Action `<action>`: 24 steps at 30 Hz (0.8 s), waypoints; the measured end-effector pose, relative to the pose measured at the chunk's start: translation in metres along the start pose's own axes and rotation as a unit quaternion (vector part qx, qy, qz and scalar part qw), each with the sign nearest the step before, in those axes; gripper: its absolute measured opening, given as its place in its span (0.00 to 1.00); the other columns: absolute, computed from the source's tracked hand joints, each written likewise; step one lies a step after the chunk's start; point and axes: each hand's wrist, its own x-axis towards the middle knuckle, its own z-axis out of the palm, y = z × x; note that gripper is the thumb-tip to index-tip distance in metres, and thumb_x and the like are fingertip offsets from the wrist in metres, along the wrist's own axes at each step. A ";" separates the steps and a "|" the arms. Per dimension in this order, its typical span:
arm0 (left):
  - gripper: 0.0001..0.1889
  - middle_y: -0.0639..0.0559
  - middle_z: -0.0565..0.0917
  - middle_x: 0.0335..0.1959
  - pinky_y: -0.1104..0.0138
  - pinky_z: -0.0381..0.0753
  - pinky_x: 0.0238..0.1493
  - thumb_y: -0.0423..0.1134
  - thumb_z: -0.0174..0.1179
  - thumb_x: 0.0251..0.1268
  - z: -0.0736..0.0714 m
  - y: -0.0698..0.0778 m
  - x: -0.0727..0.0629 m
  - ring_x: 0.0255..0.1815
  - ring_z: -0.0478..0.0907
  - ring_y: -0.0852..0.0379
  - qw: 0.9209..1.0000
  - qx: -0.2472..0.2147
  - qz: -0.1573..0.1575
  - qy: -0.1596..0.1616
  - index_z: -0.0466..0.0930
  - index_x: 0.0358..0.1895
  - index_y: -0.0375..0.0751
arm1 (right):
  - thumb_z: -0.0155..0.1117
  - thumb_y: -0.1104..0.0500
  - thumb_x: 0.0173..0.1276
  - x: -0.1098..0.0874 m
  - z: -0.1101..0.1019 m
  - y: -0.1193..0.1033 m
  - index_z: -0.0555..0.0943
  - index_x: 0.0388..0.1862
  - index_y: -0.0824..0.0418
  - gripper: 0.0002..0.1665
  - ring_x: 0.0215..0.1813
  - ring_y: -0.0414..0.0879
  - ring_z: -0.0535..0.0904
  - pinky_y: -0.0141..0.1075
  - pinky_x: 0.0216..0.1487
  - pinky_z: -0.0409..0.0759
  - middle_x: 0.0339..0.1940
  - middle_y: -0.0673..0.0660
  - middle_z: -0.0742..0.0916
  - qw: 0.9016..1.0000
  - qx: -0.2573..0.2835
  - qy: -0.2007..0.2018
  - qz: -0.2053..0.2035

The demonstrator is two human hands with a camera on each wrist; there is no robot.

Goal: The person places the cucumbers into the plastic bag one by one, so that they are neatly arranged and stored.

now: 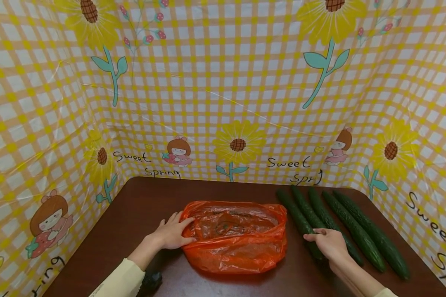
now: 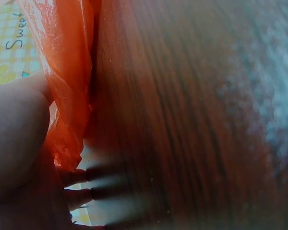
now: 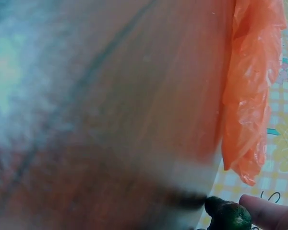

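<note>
Where checked sheeting (image 1: 215, 90) rises, brown tabletop (image 1: 148, 200), orange bag (image 1: 238, 255)

Our bare left hand (image 1: 169, 234) reaches forward with its fingers (image 2: 78, 197) straight and spread, the left thumb (image 1: 187, 240) extended apart from them. Our left forearm (image 1: 145, 252) slants in from the lower left, a pale cream fabric sleeve (image 1: 120, 282) ending short of the wrist. Our bare right hand (image 1: 330, 243) curls its right thumb (image 3: 266, 213) and fingers in a pinching hold; our right forearm (image 1: 357, 274) angles in from the lower right.
</note>
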 end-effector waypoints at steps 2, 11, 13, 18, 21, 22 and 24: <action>0.39 0.31 0.55 0.79 0.28 0.47 0.70 0.64 0.61 0.65 0.000 -0.001 0.000 0.79 0.50 0.30 1.000 -0.006 0.003 0.002 0.66 0.75 0.51 | 0.67 0.46 0.68 0.001 -0.001 0.000 0.65 0.73 0.75 0.46 0.72 0.78 0.55 0.71 0.66 0.61 0.76 0.78 0.61 1.000 0.001 0.001 -0.002; 0.40 0.32 0.55 0.79 0.27 0.47 0.69 0.67 0.60 0.63 0.006 -0.007 0.003 0.79 0.50 0.30 1.000 -0.004 0.003 0.003 0.66 0.76 0.54 | 0.67 0.45 0.68 0.004 -0.009 -0.008 0.64 0.74 0.74 0.47 0.73 0.77 0.54 0.71 0.66 0.60 0.76 0.77 0.62 0.999 0.022 -0.010 -0.024; 0.40 0.32 0.54 0.79 0.28 0.46 0.70 0.65 0.60 0.65 0.004 -0.005 0.001 0.80 0.49 0.31 1.000 -0.005 -0.004 -0.002 0.65 0.76 0.53 | 0.67 0.45 0.69 0.005 -0.012 -0.010 0.64 0.74 0.74 0.47 0.74 0.77 0.53 0.71 0.67 0.58 0.77 0.76 0.61 0.999 0.024 -0.020 -0.027; 0.39 0.33 0.55 0.79 0.28 0.48 0.70 0.63 0.61 0.66 0.003 -0.002 0.004 0.80 0.49 0.32 1.000 0.003 -0.004 -0.003 0.65 0.76 0.51 | 0.66 0.44 0.70 0.005 -0.023 -0.019 0.62 0.76 0.73 0.48 0.75 0.77 0.49 0.71 0.67 0.60 0.78 0.75 0.59 0.999 0.012 -0.036 -0.036; 0.38 0.34 0.55 0.79 0.28 0.48 0.70 0.62 0.62 0.66 0.000 0.000 0.003 0.80 0.49 0.32 1.000 0.002 -0.005 0.000 0.66 0.76 0.51 | 0.65 0.44 0.70 0.004 -0.028 -0.025 0.64 0.76 0.71 0.46 0.75 0.77 0.51 0.65 0.62 0.69 0.78 0.75 0.60 0.998 0.000 -0.039 -0.045; 0.39 0.34 0.55 0.79 0.28 0.48 0.71 0.62 0.62 0.65 0.000 0.000 0.003 0.80 0.49 0.32 1.000 0.001 -0.005 0.000 0.66 0.76 0.51 | 0.66 0.44 0.70 0.005 -0.028 -0.025 0.65 0.75 0.70 0.45 0.74 0.77 0.52 0.64 0.60 0.71 0.78 0.75 0.60 0.998 -0.005 -0.043 -0.049; 0.39 0.33 0.55 0.79 0.28 0.47 0.70 0.62 0.62 0.65 -0.001 0.000 0.002 0.80 0.49 0.31 1.000 -0.002 -0.006 -0.003 0.66 0.76 0.50 | 0.66 0.44 0.69 0.005 -0.029 -0.028 0.67 0.74 0.70 0.44 0.74 0.77 0.54 0.61 0.59 0.72 0.78 0.74 0.62 0.997 -0.012 -0.051 -0.059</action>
